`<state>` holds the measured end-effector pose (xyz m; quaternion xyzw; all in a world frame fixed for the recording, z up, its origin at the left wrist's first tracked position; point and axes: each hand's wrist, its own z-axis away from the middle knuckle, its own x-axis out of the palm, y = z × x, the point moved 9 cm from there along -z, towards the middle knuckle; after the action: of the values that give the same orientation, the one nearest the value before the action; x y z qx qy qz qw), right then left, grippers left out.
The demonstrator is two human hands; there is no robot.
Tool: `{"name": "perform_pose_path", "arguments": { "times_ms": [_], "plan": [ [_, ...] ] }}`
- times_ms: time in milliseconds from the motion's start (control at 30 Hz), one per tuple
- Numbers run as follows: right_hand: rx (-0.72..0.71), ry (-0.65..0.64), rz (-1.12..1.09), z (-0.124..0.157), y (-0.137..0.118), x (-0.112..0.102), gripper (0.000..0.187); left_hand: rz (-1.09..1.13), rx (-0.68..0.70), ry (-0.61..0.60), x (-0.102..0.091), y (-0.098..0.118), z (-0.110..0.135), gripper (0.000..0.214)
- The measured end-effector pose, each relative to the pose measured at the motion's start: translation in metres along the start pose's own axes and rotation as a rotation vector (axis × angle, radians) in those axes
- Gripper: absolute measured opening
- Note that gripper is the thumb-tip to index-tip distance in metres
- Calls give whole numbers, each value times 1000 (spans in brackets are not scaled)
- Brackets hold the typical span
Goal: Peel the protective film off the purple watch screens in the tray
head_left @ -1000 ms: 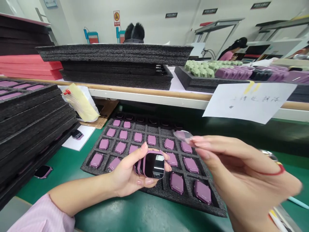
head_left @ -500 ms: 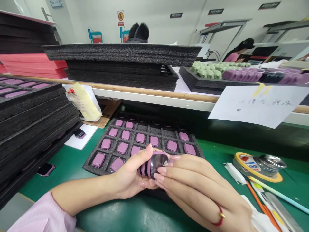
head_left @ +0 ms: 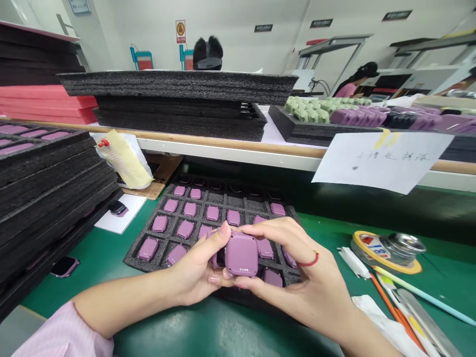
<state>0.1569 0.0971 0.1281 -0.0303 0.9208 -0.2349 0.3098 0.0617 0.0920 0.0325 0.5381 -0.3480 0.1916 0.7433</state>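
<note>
A purple smartwatch case point(head_left: 241, 255) is held in front of me over the tray, its back with small gold contacts towards me. Fingers and thumb of my right hand point(head_left: 310, 270) grip it by the top and bottom edges. My left hand point(head_left: 188, 270) is closed around more watch cases point(head_left: 220, 256), partly hidden behind the front one; its thumb lies along the top. Beneath both hands is a black foam tray point(head_left: 233, 201) with purple watch cases in many of its compartments.
Stacked foam trays point(head_left: 48, 198) rise at the left, near a loose watch point(head_left: 65, 266). A shelf point(head_left: 223, 152) carrying more trays crosses the back, with a hanging paper note point(head_left: 383, 161). Tape roll and metal-topped container point(head_left: 386, 250), pens point(head_left: 394, 302) and tissue point(head_left: 379, 317) lie right.
The front watch case has turned from its dark screen side to its purple back. My right hand has shifted from fingers across the screen to a grip on its top and bottom edges.
</note>
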Motion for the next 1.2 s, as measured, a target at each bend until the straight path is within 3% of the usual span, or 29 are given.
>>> {"name": "perform_pose_path", "arguments": {
  "times_ms": [167, 233, 300, 433, 533, 600, 700, 800, 933, 1000, 1200],
  "plan": [
    [-56, -50, 25, -3, 12, -2, 43, 43, -10, 18, 3, 2, 0, 54],
    [46, 6, 79, -9, 44, -12, 39, 101, -10, 87, -3, 3, 0, 49],
    [230, 90, 143, -11, 93, -23, 36, 139, -29, 161, -11, 2, 0, 42],
    [384, 70, 248, -8, 177, -11, 32, 121, -25, 204, -18, 4, 1, 29],
    [441, -9, 281, 1, 217, 7, 24, 73, -15, 142, -14, 7, 0, 37],
    [455, -23, 263, 6, 225, 12, 22, 38, -11, 114, -11, 8, 0, 39],
    [433, 50, 212, 5, 204, 1, 24, 3, -4, 110, -9, 9, 0, 43],
    [337, 128, 107, -1, 143, -14, 29, 20, -18, 80, -6, 6, -3, 50],
    [100, -33, -95, -6, 45, -4, 40, 25, -26, 36, -4, 2, -5, 49],
    [6, -89, -62, -4, 14, 2, 31, 30, -39, 16, -3, -1, -4, 51],
    [-82, 9, 3, 1, -7, 3, 9, 81, -38, -83, 8, -3, -2, 41]
  ]
}}
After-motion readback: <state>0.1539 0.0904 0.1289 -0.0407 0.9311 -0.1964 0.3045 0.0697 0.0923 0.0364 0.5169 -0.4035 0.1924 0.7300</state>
